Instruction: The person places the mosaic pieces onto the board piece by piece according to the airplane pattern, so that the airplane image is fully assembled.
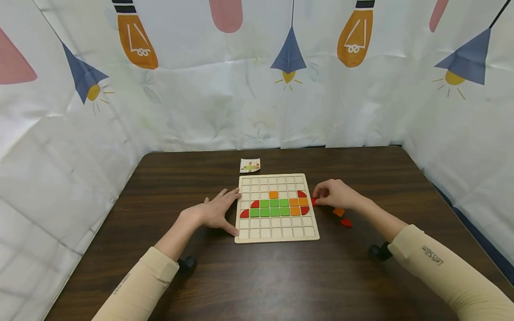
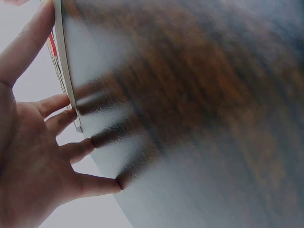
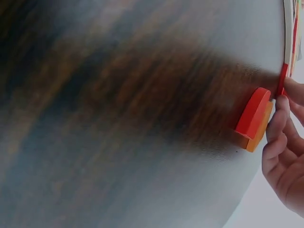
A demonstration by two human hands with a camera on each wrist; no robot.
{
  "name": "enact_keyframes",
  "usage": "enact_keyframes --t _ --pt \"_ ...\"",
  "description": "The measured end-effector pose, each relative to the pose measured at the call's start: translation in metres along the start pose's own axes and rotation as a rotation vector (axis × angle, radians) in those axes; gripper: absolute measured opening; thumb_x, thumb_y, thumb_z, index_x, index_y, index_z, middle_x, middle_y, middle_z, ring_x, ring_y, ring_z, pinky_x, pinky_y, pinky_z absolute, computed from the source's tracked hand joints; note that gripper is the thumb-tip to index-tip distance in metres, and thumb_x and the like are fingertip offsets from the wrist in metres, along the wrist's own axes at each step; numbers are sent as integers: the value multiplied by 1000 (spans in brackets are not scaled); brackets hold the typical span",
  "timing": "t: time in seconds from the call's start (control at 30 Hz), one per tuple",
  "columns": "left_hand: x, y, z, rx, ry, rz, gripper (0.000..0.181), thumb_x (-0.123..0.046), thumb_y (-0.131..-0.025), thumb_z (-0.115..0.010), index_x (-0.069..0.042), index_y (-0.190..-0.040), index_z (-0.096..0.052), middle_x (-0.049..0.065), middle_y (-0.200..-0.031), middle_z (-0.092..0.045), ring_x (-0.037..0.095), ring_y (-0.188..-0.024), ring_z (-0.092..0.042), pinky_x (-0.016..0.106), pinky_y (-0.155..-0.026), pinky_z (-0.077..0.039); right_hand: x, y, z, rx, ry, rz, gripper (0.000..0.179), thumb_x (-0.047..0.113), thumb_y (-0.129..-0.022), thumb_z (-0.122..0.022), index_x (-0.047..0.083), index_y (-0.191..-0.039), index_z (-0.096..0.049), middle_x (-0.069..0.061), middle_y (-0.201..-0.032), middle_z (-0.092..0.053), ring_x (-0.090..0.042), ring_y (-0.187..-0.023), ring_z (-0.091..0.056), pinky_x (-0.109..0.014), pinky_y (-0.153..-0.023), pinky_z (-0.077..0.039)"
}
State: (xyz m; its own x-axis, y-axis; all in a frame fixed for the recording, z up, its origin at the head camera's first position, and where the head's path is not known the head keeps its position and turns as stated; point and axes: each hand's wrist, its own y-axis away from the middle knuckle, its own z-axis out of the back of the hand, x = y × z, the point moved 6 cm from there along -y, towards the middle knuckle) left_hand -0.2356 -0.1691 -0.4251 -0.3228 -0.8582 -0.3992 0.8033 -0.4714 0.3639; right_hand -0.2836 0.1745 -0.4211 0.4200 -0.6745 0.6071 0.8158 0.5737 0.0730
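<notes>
A wooden grid board (image 1: pixel 277 233) lies mid-table, with green squares (image 1: pixel 275 207), orange squares and red quarter-round tiles in its cells. My left hand (image 1: pixel 210 213) is spread along the board's left edge, its thumb and fingertips at the rim; in the left wrist view the outer fingers touch the tabletop. At the right edge my right hand (image 1: pixel 336 194) pinches a red tile (image 3: pixel 282 80) between thumb and finger, close beside the board. Below that hand lie a loose orange square (image 1: pixel 339 211) and a red quarter-round tile (image 1: pixel 346 222).
Behind the board lies a small printed pattern card (image 1: pixel 250 165). The dark wooden table (image 1: pixel 277 285) reaches to a white curtain (image 1: pixel 257 111) with lamp prints at the back and sides. A dark wrist strap mount (image 1: pixel 379 252) sits by the right sleeve.
</notes>
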Motion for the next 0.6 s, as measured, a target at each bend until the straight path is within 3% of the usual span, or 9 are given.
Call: enact_keyframes --t 0.43,0.6 --pt "0 0 1 1 6 3 118 -54 -77 -88 -9 -164 -23 12 -171 -7 42 -155 -2 83 -106 -10 -19 -8 18 -27 48 -80 11 6 -94 -73 6 -105 -74 0 -80 -65 -18 -68 -55 -34 -63 -47" --pt "0 0 0 4 7 4 117 -54 -77 -88 -9 -164 -23 12 -171 -8 42 -155 -3 82 -106 -11 -24 -9 19 -55 70 -108 22 16 -94 -75 1 -109 -72 -1 -81 -65 -16 -67 -55 -33 -63 -48"
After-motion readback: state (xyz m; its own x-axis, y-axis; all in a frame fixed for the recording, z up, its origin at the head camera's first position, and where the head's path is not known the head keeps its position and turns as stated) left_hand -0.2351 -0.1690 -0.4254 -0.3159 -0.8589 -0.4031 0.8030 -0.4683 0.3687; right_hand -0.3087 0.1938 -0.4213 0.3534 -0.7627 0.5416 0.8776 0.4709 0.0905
